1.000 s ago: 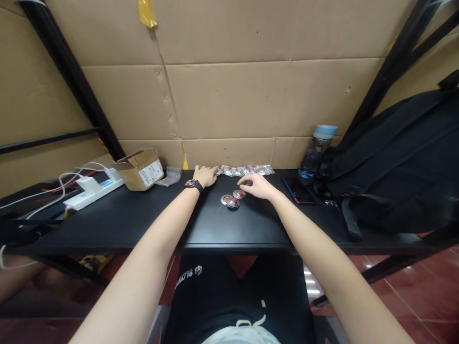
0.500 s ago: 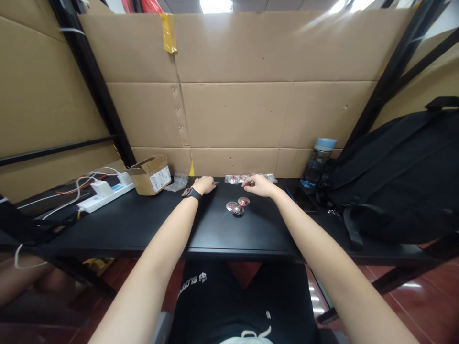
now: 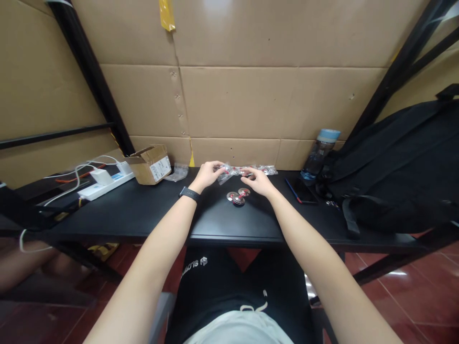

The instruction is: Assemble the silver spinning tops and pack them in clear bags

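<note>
Along the back of the black table (image 3: pixel 222 224) lies a row of clear plastic packets (image 3: pixel 267 170) with red and silver pieces inside. My left hand (image 3: pixel 208 176), with a dark band on its wrist, pinches the left end of these packets. My right hand (image 3: pixel 257 181) is at their middle, its thumb and fingers curled at the plastic; what its fingertips hold is too small to make out. Several shiny silver discs with red parts (image 3: pixel 238 198) lie in a small cluster on the table, nearer to me than both hands.
An open cardboard box (image 3: pixel 152 165) and an empty clear bag (image 3: pixel 178 172) are at the left, beside a white power strip (image 3: pixel 107 184). On the right are a phone (image 3: pixel 304 191), a blue-red pen (image 3: pixel 294 191), a bottle (image 3: pixel 319 155) and a black backpack (image 3: pixel 398 167).
My left hand has moved right and taken hold of the packets' left end. My right hand has stayed near their middle. The view has tilted down.
</note>
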`<state>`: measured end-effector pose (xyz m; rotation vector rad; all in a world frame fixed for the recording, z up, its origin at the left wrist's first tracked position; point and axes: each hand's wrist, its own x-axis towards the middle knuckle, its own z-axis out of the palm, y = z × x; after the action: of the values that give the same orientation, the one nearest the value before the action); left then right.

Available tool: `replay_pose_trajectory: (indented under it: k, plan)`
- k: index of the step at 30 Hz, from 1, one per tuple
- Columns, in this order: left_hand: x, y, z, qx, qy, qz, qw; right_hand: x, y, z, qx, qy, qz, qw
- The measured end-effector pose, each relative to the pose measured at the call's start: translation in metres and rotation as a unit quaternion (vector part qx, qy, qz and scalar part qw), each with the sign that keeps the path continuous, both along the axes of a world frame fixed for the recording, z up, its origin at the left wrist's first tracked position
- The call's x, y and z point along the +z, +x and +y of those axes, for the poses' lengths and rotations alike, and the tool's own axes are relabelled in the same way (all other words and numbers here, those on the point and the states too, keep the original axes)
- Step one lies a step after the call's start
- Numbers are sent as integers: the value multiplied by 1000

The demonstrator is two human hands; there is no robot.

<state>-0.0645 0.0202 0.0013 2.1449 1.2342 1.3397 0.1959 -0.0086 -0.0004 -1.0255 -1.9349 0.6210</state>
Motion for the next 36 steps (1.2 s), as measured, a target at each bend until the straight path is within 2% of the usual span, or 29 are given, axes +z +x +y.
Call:
replay_pose_trajectory:
  k: [4, 9, 12, 18, 22, 30, 36]
  plan:
    - [0, 18, -8, -39, -3, -79, 996, -1, -8, 0, 42, -58, 42, 997]
    - [0, 29, -18, -56, -15, -96, 994, -3, -16, 0, 12, -82, 102, 991]
    - [-1, 30, -17, -63, -18, -119, 991, -3, -13, 2, 23, -82, 73, 994]
    - [-4, 33, -14, -48, -9, -142, 989, -3, -3, 3, 19, -23, 25, 999]
    - [-6, 39, -17, -54, -22, -150, 987, -5, 7, 5, 57, -58, 46, 996]
    - [-4, 45, -23, -72, -21, -143, 987, -8, 13, 10, 84, -99, -23, 991]
    - [1, 41, -23, -81, -35, -193, 977, -4, 11, 10, 58, -35, -41, 997]
